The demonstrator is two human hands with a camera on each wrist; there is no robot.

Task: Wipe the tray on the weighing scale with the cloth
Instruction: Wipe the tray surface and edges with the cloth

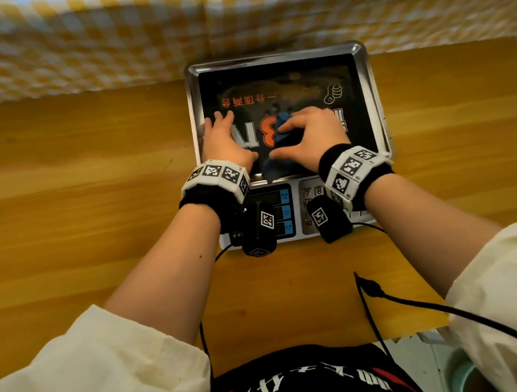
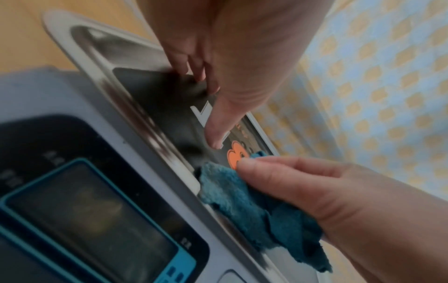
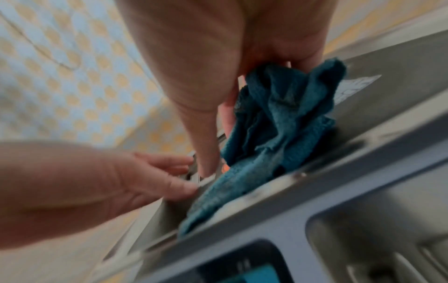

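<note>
A steel tray (image 1: 273, 57) with a black printed sheet inside sits on the weighing scale (image 1: 298, 218). My left hand (image 1: 223, 137) lies flat on the tray's left side, fingers spread and pressing down. My right hand (image 1: 315, 133) grips a bunched blue cloth (image 1: 284, 128) and holds it against the tray's near middle. In the left wrist view the cloth (image 2: 254, 206) hangs over the tray's near rim (image 2: 97, 38), just beyond my left thumb (image 2: 213, 134). In the right wrist view the cloth (image 3: 278, 122) drapes from my fingers onto that rim (image 3: 387, 63).
The scale stands at the back middle of a wooden table (image 1: 98, 186), against a yellow-checked fabric backdrop (image 1: 125, 31). Its display (image 2: 92, 220) and keypad (image 1: 312, 193) face me, partly hidden by my wrists. Black cables (image 1: 399, 295) trail over the table's near part.
</note>
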